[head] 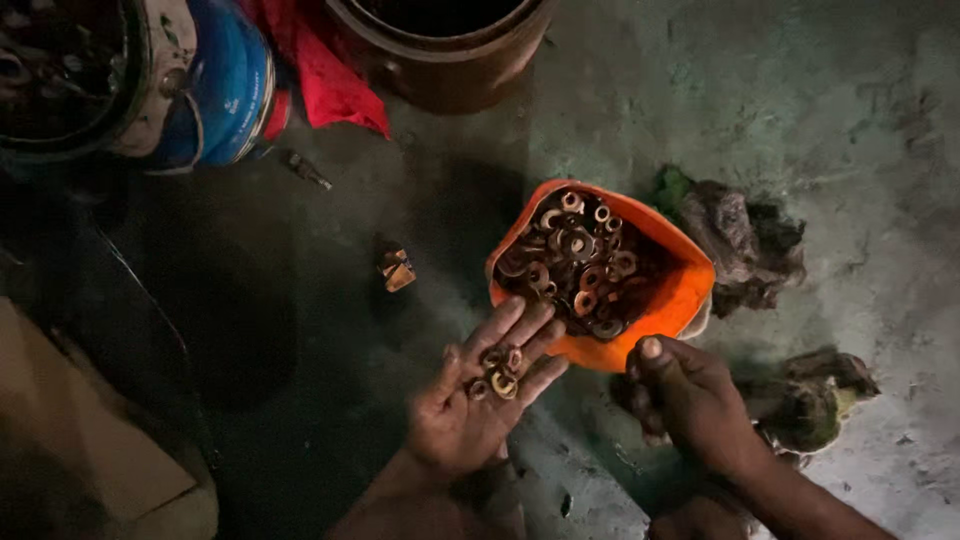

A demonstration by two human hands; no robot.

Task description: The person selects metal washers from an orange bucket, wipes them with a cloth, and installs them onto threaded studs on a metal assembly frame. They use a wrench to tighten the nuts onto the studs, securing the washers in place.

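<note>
Your left hand lies palm-up and open, a flat tray for a few rings so they can't roll off. Your right hand is curled closed, empty as far as it shows, just beside the orange tub. More rings fill it (rusty-brown, washer-like), on the floor.

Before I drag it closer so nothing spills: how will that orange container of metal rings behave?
The orange container looks soft-walled and misshapen, so it would probably flex. It is heaped with washers, so likely heavy for its size. The loose rings may slide out. The left hand holds a few; the right hand rests beside it.
</note>
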